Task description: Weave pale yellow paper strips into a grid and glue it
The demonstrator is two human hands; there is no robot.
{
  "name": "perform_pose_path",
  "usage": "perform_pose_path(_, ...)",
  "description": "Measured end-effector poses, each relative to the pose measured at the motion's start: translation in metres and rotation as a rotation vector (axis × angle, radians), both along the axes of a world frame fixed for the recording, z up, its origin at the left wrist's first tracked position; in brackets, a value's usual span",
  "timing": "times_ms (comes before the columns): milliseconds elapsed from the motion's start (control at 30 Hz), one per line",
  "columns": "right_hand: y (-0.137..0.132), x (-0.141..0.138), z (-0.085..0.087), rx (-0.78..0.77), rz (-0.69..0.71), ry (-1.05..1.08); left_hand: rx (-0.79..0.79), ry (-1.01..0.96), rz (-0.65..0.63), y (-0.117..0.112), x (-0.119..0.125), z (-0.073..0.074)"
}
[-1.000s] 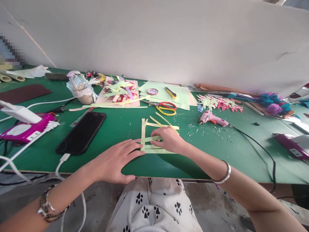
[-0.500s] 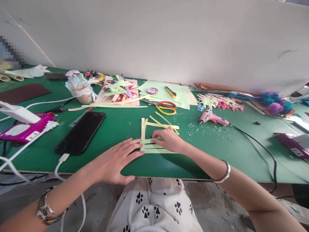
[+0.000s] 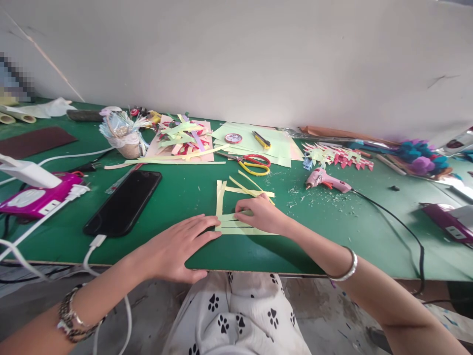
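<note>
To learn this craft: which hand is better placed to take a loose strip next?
Likely the right hand: the loose strips lie just beyond its fingers. The left hand lies flat, pinning the strip ends.

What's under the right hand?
Pale yellow paper strips lie flat on the green table under the right hand. How they cross beneath the palm is covered.

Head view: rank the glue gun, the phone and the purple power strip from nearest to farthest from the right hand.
The right hand is on the paper strips.
1. Glue gun: just to its right, a little farther back.
2. Phone: to the left, beyond the left hand.
3. Purple power strip: at the far left.
</note>
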State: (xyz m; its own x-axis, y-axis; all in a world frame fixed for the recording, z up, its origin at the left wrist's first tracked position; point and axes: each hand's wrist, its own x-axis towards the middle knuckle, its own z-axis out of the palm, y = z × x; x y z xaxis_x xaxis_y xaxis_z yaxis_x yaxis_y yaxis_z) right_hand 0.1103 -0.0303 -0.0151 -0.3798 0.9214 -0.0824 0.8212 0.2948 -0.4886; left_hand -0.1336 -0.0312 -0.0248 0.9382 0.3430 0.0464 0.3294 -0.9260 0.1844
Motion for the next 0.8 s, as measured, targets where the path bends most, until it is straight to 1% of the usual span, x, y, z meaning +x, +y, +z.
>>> perform_pose_path(267, -0.002, 0.001, 0.001, 0.006, -0.013, -0.020, -0.025, 0.006, 0.002, 0.000, 0.001, 0.002)
perform_pose_path(433, -0.004, 0.005, 0.002, 0.016, -0.062, -0.024, -0.019, 0.013, 0.011, 0.000, 0.001, 0.002)
perform_pose_path(533, -0.006, 0.010, 0.003, 0.011, -0.094, -0.015, 0.006, 0.018, -0.007, 0.001, 0.001, 0.002)
perform_pose_path(667, -0.008, 0.014, 0.003, 0.037, -0.063, -0.026, 0.024, 0.010, -0.034, 0.002, 0.001, 0.001)
perform_pose_path(800, -0.010, 0.017, 0.003, 0.089, -0.004, -0.069, -0.004, 0.006, -0.014, 0.003, 0.003, 0.002)
